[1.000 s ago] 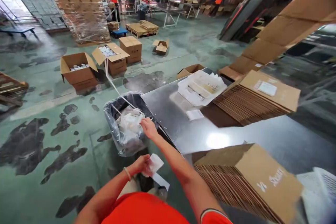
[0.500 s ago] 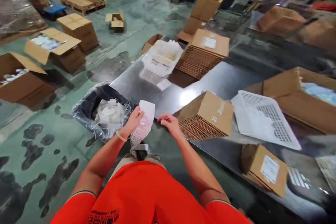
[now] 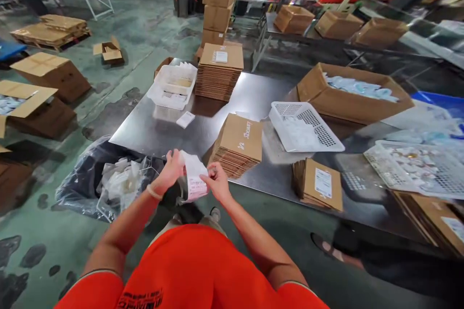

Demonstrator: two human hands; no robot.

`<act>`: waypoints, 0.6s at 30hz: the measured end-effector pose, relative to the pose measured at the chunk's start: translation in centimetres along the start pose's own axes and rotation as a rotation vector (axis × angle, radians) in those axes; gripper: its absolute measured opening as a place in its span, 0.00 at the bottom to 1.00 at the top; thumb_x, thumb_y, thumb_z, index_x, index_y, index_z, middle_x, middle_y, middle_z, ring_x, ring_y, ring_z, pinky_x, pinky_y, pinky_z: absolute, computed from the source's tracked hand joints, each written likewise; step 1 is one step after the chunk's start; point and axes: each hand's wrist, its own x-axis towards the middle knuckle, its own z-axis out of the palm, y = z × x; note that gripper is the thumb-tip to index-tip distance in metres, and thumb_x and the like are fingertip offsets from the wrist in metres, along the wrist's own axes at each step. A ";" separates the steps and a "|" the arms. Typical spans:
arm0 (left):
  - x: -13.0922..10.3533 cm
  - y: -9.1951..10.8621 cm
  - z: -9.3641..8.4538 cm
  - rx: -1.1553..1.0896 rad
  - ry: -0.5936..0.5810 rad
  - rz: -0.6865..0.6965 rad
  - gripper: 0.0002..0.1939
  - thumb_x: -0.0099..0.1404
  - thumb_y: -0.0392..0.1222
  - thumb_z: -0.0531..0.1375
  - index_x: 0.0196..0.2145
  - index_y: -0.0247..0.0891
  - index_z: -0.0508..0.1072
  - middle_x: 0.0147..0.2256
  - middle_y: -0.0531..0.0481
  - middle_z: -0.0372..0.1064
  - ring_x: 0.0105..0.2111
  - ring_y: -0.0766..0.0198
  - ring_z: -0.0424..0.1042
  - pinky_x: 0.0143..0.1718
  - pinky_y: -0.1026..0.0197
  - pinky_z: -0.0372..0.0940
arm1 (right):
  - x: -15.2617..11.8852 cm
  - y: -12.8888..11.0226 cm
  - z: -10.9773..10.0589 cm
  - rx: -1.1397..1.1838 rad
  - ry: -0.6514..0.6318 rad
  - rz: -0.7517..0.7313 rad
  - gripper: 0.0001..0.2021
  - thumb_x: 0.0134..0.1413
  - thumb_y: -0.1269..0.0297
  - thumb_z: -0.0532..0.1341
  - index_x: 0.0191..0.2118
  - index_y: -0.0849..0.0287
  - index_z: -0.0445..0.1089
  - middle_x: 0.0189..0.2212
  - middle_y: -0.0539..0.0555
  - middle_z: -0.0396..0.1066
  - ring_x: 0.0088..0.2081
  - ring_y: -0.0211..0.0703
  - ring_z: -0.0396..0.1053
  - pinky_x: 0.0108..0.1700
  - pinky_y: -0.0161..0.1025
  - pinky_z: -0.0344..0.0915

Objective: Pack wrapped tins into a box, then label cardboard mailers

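A strip of white printed paper (image 3: 195,177) hangs between my two hands, just off the near edge of the metal table (image 3: 145,128). My left hand (image 3: 171,169) pinches its upper left part. On the paper's right edge, my right hand (image 3: 217,181) has its fingers closed. Right beside that hand stands a stack of folded cardboard (image 3: 241,140) with handwriting on top. Below and left of my left hand, a bin lined with clear plastic (image 3: 78,183) holds crumpled white scraps (image 3: 123,178).
On the table are a white tub (image 3: 172,87), a taller cardboard stack (image 3: 221,72), a white basket (image 3: 308,128), a labelled cardboard bundle (image 3: 322,183) and an open carton (image 3: 351,91). A person's foot (image 3: 331,249) shows at lower right. Cartons stand on the floor at left.
The view has turned to the right. My right hand, previously apart from the paper, is now closed on its edge. The paper is stretched between both hands, its print more visible.
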 end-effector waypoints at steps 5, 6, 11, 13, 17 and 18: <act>-5.2 -2.5 5.0 -0.157 -0.243 -0.091 0.31 0.48 0.41 0.76 0.51 0.37 0.79 0.39 0.43 0.82 0.37 0.53 0.80 0.44 0.52 0.76 | 0.5 -2.2 -3.4 -0.047 -0.080 0.025 0.11 0.41 0.57 0.71 0.31 0.55 0.74 0.19 0.45 0.66 0.21 0.38 0.61 0.25 0.37 0.60; -5.4 -2.6 5.9 -0.148 -0.228 -0.101 0.29 0.46 0.42 0.77 0.47 0.36 0.81 0.39 0.42 0.83 0.38 0.50 0.81 0.45 0.51 0.76 | 0.6 -2.5 -4.1 -0.038 -0.108 0.031 0.11 0.41 0.57 0.71 0.32 0.55 0.75 0.20 0.46 0.68 0.22 0.39 0.63 0.26 0.38 0.62; -5.0 -1.7 9.7 -0.002 -0.115 -0.042 0.25 0.47 0.44 0.73 0.44 0.34 0.84 0.39 0.42 0.84 0.39 0.51 0.81 0.45 0.53 0.75 | 0.0 -2.8 -7.9 -0.201 -0.075 -0.224 0.07 0.50 0.59 0.69 0.33 0.55 0.80 0.23 0.50 0.75 0.25 0.42 0.69 0.30 0.38 0.66; -4.8 -1.1 11.1 0.075 -0.066 -0.008 0.23 0.47 0.42 0.73 0.43 0.34 0.85 0.38 0.44 0.84 0.38 0.52 0.81 0.44 0.54 0.75 | -0.7 -2.6 -9.1 -0.315 -0.019 -0.405 0.07 0.58 0.61 0.65 0.32 0.54 0.80 0.26 0.52 0.77 0.29 0.43 0.73 0.34 0.38 0.69; -4.1 -1.0 12.9 0.046 -0.139 -0.087 0.26 0.43 0.42 0.75 0.42 0.34 0.85 0.36 0.44 0.84 0.37 0.51 0.81 0.41 0.55 0.75 | -1.1 -3.6 -11.6 -0.495 0.080 -0.637 0.12 0.64 0.65 0.59 0.33 0.52 0.79 0.39 0.55 0.79 0.41 0.45 0.75 0.43 0.42 0.72; -4.0 -1.1 13.2 0.011 -0.222 -0.140 0.26 0.41 0.42 0.76 0.40 0.33 0.86 0.36 0.43 0.84 0.36 0.51 0.81 0.41 0.55 0.75 | -0.4 -4.4 -12.4 -0.520 0.126 -0.656 0.11 0.64 0.66 0.59 0.33 0.52 0.79 0.42 0.56 0.78 0.43 0.46 0.75 0.46 0.43 0.72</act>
